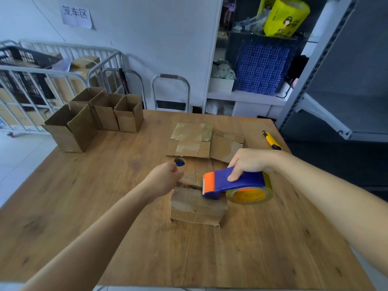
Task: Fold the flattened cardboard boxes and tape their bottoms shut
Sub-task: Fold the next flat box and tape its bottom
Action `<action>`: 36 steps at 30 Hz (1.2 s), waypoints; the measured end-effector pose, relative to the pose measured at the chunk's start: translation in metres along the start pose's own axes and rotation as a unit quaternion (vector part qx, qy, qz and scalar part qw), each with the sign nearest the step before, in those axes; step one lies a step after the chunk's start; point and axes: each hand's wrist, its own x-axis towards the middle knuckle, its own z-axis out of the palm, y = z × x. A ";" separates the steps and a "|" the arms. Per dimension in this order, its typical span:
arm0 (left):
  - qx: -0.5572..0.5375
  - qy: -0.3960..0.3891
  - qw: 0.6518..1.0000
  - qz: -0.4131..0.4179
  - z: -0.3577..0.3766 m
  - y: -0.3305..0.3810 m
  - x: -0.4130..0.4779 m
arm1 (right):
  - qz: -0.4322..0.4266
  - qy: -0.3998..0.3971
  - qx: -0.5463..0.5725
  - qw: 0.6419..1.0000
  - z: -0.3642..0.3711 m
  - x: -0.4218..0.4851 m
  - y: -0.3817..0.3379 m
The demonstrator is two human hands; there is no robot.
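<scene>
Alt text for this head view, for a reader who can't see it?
A right hand holds a blue-and-orange tape dispenser on top of a small cardboard box on a wooden table; the left hand, curled, is at the box's far edge. At far left stand folded boxes; flattened cardboard and a yellow knife lie behind.

A storeroom or packing area: roll cages (pixel 48 80) holding cartons, metal shelving (pixel 327 66), a wooden packing table (pixel 105 206).

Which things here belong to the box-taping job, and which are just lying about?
In the job: box beneath the dispenser, tape dispenser in the right hand, flattened cardboard, folded boxes.
Lying about: yellow utility knife, step stool, blue crate, cage trolley.
</scene>
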 end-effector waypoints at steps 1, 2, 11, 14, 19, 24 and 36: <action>0.024 0.009 1.000 0.010 0.001 0.005 0.000 | 0.000 0.001 0.000 1.000 0.001 0.000 0.001; 0.046 0.018 0.999 0.024 0.001 0.010 0.000 | -0.002 0.002 0.001 1.000 0.001 0.000 0.002; -0.202 -0.077 0.976 -0.023 -0.009 -0.008 0.013 | -0.023 0.008 0.081 0.996 0.008 -0.003 0.026; -0.211 -0.063 0.975 -0.030 -0.006 -0.010 0.015 | -0.028 -0.001 0.072 0.997 0.006 -0.005 0.022; -0.230 -0.051 0.971 -0.040 -0.003 -0.008 0.014 | -0.042 -0.017 0.014 0.999 -0.002 -0.009 0.002; -0.224 -0.048 0.973 -0.034 0.003 -0.008 0.015 | -0.023 -0.038 0.007 0.999 -0.010 -0.011 -0.001; 0.044 0.006 0.991 0.125 0.033 -0.017 0.004 | -0.036 -0.005 0.071 0.997 -0.016 -0.010 0.011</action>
